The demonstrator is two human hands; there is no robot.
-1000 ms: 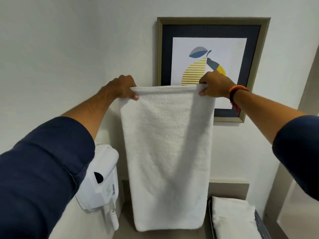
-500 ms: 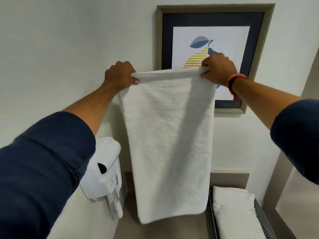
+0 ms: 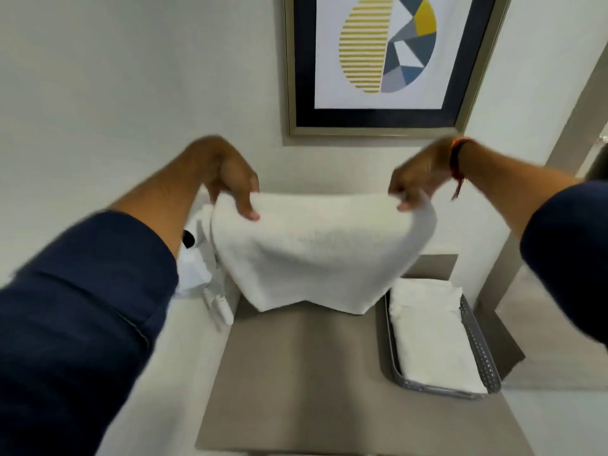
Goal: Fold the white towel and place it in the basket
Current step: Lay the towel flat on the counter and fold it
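The left hand (image 3: 227,179) and the right hand (image 3: 419,174) are each gripping a top corner of the white towel (image 3: 316,251) with closed fingers, and the towel is hanging in the air above the grey desk (image 3: 296,373), its lower edge blurred. The wire basket (image 3: 478,343) is standing on the right side of the desk and is already holding a folded towel (image 3: 427,334). The hanging towel and the left arm are partly hiding a wall hair dryer (image 3: 197,258), and the framed picture (image 3: 378,60) is cut off at the top.
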